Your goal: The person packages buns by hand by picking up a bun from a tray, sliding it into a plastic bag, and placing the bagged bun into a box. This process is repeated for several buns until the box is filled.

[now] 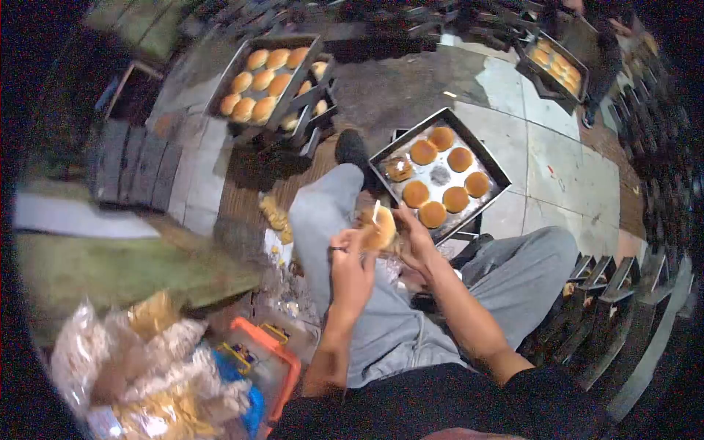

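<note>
Nearest me, low on the left, sits a heap of clear crinkly bags (pixel 139 367) stuffed with pale pieces, and just beside it an orange-rimmed plastic crate (pixel 275 352) with blue things inside. My grey trousers (pixel 381 323) stretch out ahead, soft and creased.

Over my left knee I hold a bun (pixel 378 229), round, golden and smooth on its dome. My left hand (pixel 350 273) closes around its near side, fingers curled and pressed to the crust, something dark at the thumb that I cannot make out. My right hand (pixel 415 238) cups the far side, fingers pinching the edge, and a thin pale stick (pixel 375 213) stands up out of the top. To my mind the bun wants a light grip, since the crumb looks soft and would dent under a squeeze; I judge the stick should go in straight, with the bun held level.

Just beyond my hands a dark square metal tray (pixel 440 176) lies tilted on the floor, holding seven buns in rows and one bare dull patch. Farther left, stacked trays (pixel 268 77) carry more buns, paler and glossy. Far right, another tray (pixel 557 62) shows, beside a person's leg, on worn stone paving (pixel 565 169)
</note>
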Available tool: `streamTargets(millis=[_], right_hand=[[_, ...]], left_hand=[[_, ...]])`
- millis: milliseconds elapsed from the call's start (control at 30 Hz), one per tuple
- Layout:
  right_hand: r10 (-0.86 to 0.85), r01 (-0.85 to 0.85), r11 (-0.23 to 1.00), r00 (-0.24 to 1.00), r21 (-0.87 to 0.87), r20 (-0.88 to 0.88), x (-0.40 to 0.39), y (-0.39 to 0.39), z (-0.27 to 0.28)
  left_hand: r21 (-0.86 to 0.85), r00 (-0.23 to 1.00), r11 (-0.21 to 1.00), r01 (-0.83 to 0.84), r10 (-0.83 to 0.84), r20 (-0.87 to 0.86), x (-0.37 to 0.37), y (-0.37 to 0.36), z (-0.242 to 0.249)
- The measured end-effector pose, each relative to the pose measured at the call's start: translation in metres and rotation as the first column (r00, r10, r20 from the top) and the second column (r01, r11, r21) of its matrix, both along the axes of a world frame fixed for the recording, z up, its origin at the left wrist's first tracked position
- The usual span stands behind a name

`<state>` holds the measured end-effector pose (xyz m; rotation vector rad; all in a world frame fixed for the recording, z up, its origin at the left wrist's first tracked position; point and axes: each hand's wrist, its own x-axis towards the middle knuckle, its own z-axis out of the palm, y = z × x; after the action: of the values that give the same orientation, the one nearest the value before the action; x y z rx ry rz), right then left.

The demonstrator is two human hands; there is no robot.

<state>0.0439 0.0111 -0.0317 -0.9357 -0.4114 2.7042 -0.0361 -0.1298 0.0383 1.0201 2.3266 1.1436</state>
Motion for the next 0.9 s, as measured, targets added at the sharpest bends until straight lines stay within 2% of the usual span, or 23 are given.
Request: streamTargets(millis=[33, 67, 133, 167, 233, 267, 300, 333, 367, 400, 433, 467, 500, 567, 633, 700, 767, 800, 833, 900], right_hand=[[-0.037, 0.033, 0.998, 0.996, -0.061, -0.079, 0.007, 0.009, 0.007], [-0.067, 0.063, 0.996, 0.996, -0.061, -0.062, 0.010, 0.015, -0.016], [-0.017, -0.045, 0.928, 0.987, 0.370, 0.161, 0.012, 0.027, -0.080], [-0.038, -0.031, 0.927, 0.984, 0.375, 0.175, 0.011, 0.040, -0.089], [-0.058, -0.050, 0.967, 0.911, 0.249, 0.409, 0.007, 0.068, -0.107], [-0.104, 0.073, 0.993, 0.907, 0.092, 0.408, 0.011, 0.089, -0.164], [-0.146, 0.099, 0.986, 0.901, 0.133, 0.408, 0.017, 0.109, -0.166], [-0.099, 0.054, 0.993, 0.850, 0.101, 0.518, 0.034, 0.127, -0.203], [-0.154, -0.137, 0.921, 0.730, 0.364, 0.665, 0.057, 0.139, -0.277], [-0.258, -0.365, 0.757, 0.595, 0.542, 0.761, 0.072, 0.144, -0.330], [-0.261, -0.368, 0.760, 0.583, 0.536, 0.769, 0.069, 0.139, -0.298], [-0.177, -0.697, 0.468, 0.529, 0.544, 0.830, 0.078, 0.131, -0.260], [-0.123, -0.891, 0.080, 0.436, 0.447, 0.892, 0.084, 0.119, -0.209], [-0.074, -0.918, -0.002, 0.397, 0.397, 0.915, 0.083, 0.078, -0.123], [-0.047, -0.905, -0.070, 0.424, 0.420, 0.905, 0.083, 0.032, -0.044], [-0.001, -0.796, -0.202, 0.583, 0.571, 0.812, 0.106, -0.013, -0.015], [-0.079, -0.762, -0.369, 0.596, 0.532, 0.799, 0.121, -0.049, -0.011], [-0.144, -0.738, -0.423, 0.628, 0.527, 0.764, 0.121, -0.058, -0.004], [-0.155, -0.728, -0.425, 0.644, 0.538, 0.749, 0.123, -0.061, 0.003], [-0.175, -0.754, -0.295, 0.647, 0.587, 0.742, 0.121, -0.057, 0.023]], left_hand=[[-0.185, 0.879, 0.954, 0.234, -0.289, -0.378, -0.001, 0.012, -0.009], [-0.168, 0.901, 0.938, 0.303, -0.340, -0.268, 0.005, 0.025, -0.019], [-0.144, 0.886, 0.929, 0.340, -0.368, -0.283, 0.011, 0.049, -0.025], [-0.122, 0.874, 0.930, 0.346, -0.367, -0.318, 0.010, 0.060, -0.029], [-0.121, 0.880, 0.918, 0.377, -0.396, -0.261, 0.005, 0.065, -0.045], [-0.101, 0.913, 0.921, 0.375, -0.386, -0.131, 0.003, 0.064, -0.049], [-0.083, 0.929, 0.926, 0.368, -0.369, 0.001, 0.000, 0.063, -0.050], [-0.085, 0.929, 0.926, 0.369, -0.370, -0.003, -0.003, 0.062, -0.046], [-0.083, 0.927, 0.923, 0.375, -0.375, 0.013, -0.006, 0.058, -0.046], [-0.133, 0.920, 0.911, 0.390, -0.383, 0.080, -0.010, 0.053, -0.047], [-0.182, 0.911, 0.895, 0.408, -0.386, 0.145, -0.015, 0.050, -0.047], [-0.210, 0.898, 0.874, 0.437, -0.412, 0.156, -0.016, 0.048, -0.046], [-0.204, 0.896, 0.875, 0.440, -0.411, 0.169, -0.015, 0.047, -0.047], [-0.252, 0.811, 0.771, 0.585, -0.552, 0.193, -0.009, 0.046, -0.046], [-0.306, 0.787, 0.727, 0.614, -0.591, 0.175, -0.003, 0.044, -0.043], [-0.371, 0.730, 0.633, 0.679, -0.636, 0.252, 0.002, 0.041, -0.041], [-0.363, 0.723, 0.631, 0.685, -0.647, 0.240, 0.010, 0.030, -0.046], [-0.312, 0.722, 0.658, 0.685, -0.668, 0.178, 0.015, 0.023, -0.045], [-0.261, 0.719, 0.678, 0.687, -0.686, 0.112, 0.020, 0.017, -0.042], [-0.255, 0.757, 0.723, 0.642, -0.650, 0.065, 0.032, 0.004, -0.030]])
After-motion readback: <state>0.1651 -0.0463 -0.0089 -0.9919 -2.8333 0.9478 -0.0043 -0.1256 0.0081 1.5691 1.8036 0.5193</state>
